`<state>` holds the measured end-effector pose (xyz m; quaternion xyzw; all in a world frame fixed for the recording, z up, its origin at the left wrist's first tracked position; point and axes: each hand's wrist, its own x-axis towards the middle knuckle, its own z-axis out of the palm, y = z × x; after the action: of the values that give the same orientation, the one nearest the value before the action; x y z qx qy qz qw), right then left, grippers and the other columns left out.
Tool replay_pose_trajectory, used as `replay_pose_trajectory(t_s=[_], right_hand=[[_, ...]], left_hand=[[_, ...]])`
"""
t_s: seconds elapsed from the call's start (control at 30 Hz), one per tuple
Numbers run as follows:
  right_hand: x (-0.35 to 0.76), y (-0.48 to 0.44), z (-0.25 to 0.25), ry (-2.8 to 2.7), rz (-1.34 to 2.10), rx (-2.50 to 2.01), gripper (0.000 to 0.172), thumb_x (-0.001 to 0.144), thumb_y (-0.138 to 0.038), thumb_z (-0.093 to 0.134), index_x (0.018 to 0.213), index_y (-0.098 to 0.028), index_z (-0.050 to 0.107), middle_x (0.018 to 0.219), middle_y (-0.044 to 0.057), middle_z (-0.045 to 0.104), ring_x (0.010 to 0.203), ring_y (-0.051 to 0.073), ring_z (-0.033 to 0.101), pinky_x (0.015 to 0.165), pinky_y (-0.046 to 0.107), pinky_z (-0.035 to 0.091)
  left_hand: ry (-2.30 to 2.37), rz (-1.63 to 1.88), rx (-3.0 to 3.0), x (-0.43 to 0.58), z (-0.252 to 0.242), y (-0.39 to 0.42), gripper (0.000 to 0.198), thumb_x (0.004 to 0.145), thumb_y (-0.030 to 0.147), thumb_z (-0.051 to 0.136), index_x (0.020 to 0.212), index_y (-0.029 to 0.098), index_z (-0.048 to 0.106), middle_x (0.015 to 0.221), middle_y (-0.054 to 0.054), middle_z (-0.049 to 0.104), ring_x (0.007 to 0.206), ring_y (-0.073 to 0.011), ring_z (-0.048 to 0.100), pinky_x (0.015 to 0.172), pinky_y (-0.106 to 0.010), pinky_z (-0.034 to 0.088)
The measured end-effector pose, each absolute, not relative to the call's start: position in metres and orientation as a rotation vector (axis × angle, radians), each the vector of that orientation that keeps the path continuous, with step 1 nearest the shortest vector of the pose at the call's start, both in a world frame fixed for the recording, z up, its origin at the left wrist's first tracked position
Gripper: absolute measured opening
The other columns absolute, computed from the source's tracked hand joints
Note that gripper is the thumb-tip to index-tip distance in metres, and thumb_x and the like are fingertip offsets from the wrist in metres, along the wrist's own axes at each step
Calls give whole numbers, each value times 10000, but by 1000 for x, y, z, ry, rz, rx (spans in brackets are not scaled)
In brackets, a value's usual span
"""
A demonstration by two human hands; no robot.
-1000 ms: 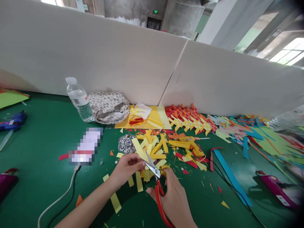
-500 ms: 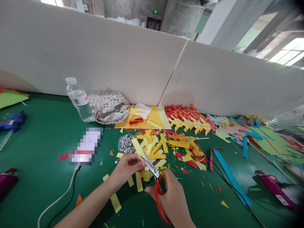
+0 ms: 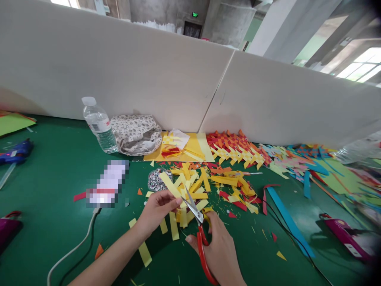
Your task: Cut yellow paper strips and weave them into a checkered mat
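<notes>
Between its thumb and fingers my left hand (image 3: 160,208) pinches a pale yellow paper strip (image 3: 169,184), which slants up and to the left. My right hand (image 3: 218,246) is wrapped round the red handles of a pair of scissors (image 3: 201,234). The scissor blades are parted and point up-left, their tips beside the left thumb and the strip. A heap of yellow paper strips (image 3: 187,172) lies just beyond both hands. More pale strips lie under and beside the left wrist. Near the heap sits a bag of small round googly eyes (image 3: 157,179).
Behind stand a water bottle (image 3: 100,125), a patterned cloth bag (image 3: 135,133) and a white partition (image 3: 143,75). Woven paper pieces (image 3: 235,149) lie at the back right. A phone (image 3: 110,182) with a cable is at left; a purple power strip (image 3: 347,238) is at right.
The scissors and my right hand have shifted slightly right and down, and the blades have spread wider. The strip in my left hand has tilted further left.
</notes>
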<state>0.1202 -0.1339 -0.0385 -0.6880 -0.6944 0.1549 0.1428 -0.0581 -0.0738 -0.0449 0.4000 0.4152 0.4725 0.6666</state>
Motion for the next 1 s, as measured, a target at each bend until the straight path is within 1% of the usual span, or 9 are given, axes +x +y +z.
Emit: replay_pose_trajectory(t_s=[0.1, 0.27, 0.43, 0.67, 0.87, 1.0], right_hand=[[119, -135, -37, -2040, 474, -1989, 437, 694, -520, 539, 969, -219, 384, 840, 66, 548, 753, 249, 554, 533, 299, 438], [117, -134, -41, -2048, 477, -2005, 459, 687, -538, 539, 981, -220, 386, 891, 80, 553, 790, 256, 553, 541, 299, 441], [117, -133, -37, -2021, 537, -1984, 426, 666, -541, 562, 913, -235, 397, 849, 40, 551, 725, 220, 549, 559, 294, 440], [118, -134, -34, -2013, 581, -1983, 382, 665, -541, 564, 834, -242, 396, 769, 12, 534, 636, 192, 526, 517, 270, 410], [118, -133, -36, -2041, 550, -1968, 366, 671, -541, 559, 772, -236, 383, 685, -13, 493, 557, 165, 475, 477, 245, 360], [120, -133, -39, -2044, 585, -1972, 331, 683, -502, 561, 723, -234, 370, 637, -30, 468, 526, 148, 444, 449, 222, 322]], left_hand=[[940, 1090, 918, -58, -47, -74, 141, 670, 283, 678, 692, 147, 651, 613, 14, 616, 585, -109, 565, 590, -228, 487], [936, 1106, 908, -58, -48, -75, 127, 653, 268, 689, 681, 148, 655, 647, 1, 642, 580, -107, 567, 578, -222, 481], [931, 1114, 906, -58, -48, -75, 126, 638, 265, 699, 660, 150, 652, 617, 8, 629, 571, -113, 570, 578, -233, 485], [925, 1112, 924, -58, -48, -75, 131, 631, 261, 707, 683, 150, 661, 634, 4, 635, 573, -109, 562, 575, -228, 479], [927, 1106, 910, -57, -47, -74, 143, 632, 270, 708, 691, 147, 663, 649, 0, 638, 585, -114, 567, 579, -236, 490], [923, 1106, 913, -58, -48, -75, 136, 644, 274, 699, 689, 151, 661, 646, 6, 631, 581, -110, 562, 577, -235, 491]])
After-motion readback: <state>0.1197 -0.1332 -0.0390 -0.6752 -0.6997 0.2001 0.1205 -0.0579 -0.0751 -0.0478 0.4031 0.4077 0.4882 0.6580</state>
